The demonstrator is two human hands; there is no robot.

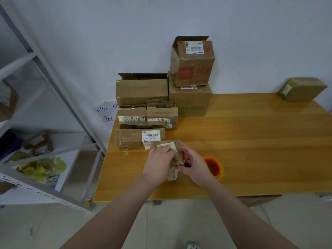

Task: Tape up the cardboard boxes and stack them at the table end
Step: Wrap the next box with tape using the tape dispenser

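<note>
The small cardboard box (177, 157) stands on the wooden table (251, 141), close to the near edge, directly between the two hands. The left hand (159, 162) lies over its left side and top, and its fingers curl onto the white label there. The right hand (194, 164) grips the right side, with the fingers bent around the edge. Both hands hold the box firmly.

The box is brown and a little crumpled, and a shiny film covers its front face. Just beside the right hand, on its far right side, lies a tape roll (213, 167), round, with an orange core and a yellowish rim.

At the left end of the table is a pile of boxes (142, 91), rectangular, creased, some with the flaps open and with barcode labels. One flat box (133, 139) of the pile is very near the left hand. The table top is smooth and glossy, with a light wood grain.

A taped box (301, 89) sits well apart at the far right corner.
</note>
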